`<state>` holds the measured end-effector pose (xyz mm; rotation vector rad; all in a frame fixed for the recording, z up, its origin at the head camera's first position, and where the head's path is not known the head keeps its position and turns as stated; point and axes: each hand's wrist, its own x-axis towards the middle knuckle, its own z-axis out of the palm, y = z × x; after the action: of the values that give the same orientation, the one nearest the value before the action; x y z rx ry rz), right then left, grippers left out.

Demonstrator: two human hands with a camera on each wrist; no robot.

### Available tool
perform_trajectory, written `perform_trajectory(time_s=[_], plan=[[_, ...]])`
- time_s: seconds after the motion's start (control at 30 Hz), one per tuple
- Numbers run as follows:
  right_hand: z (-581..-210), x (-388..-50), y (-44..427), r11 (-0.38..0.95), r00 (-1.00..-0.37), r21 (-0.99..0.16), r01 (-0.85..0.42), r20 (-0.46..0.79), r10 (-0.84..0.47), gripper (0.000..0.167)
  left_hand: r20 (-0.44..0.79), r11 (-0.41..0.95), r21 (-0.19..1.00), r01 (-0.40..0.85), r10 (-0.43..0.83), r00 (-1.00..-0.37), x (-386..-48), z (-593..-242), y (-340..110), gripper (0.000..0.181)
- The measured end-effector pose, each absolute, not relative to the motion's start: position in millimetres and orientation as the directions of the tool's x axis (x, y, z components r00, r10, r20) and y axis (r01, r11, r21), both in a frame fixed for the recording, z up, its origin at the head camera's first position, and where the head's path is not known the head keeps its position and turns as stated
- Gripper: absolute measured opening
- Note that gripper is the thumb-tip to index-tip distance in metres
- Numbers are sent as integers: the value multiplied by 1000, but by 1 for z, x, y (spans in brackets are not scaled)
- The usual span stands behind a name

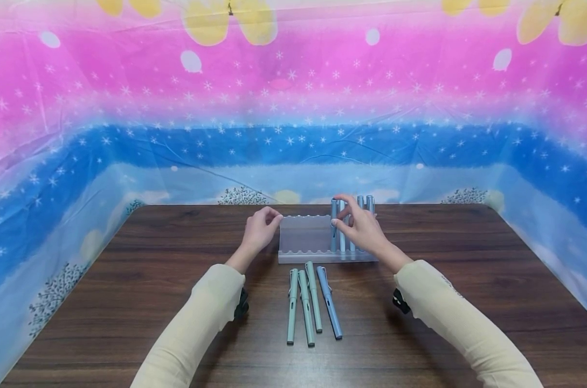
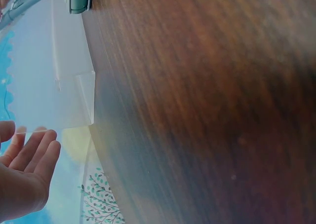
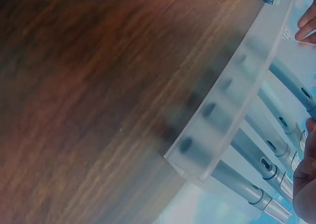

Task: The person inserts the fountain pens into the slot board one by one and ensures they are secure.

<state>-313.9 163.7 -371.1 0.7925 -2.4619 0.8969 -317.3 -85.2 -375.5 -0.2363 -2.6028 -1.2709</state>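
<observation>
A clear plastic pen rack (image 1: 305, 234) with scalloped edges stands toward the back of the table. My left hand (image 1: 261, 230) pinches its upper left corner; in the left wrist view, the thumb and fingers of that hand (image 2: 29, 172) meet the rack's side edge (image 2: 74, 98). My right hand (image 1: 363, 229) pinches a blue-grey pen (image 1: 333, 237) near its upper end, and this pen stands in a slot. Several other pens (image 3: 247, 187) stand upright in the rack to its right, partly hidden by the right hand in the head view.
Three green pens (image 1: 304, 307) and a blue pen (image 1: 330, 304) lie on the brown wooden table (image 1: 186, 334) in front of the rack. A pink and blue patterned cloth (image 1: 293, 140) hangs around the table's back and sides.
</observation>
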Motion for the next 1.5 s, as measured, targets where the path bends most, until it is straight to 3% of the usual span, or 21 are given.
perform_trajectory(time_s=[0.43,1.5], plan=[[-364,-313,162,716,-831,-449,-535,432,-350,57,288,611,750,254,43,-957,-316,-375,-85,15],[-358,-316,156,793,-886,-417,-443,338,-317,58,289,607,754,251,38,-957,-319,-376,-85,15]])
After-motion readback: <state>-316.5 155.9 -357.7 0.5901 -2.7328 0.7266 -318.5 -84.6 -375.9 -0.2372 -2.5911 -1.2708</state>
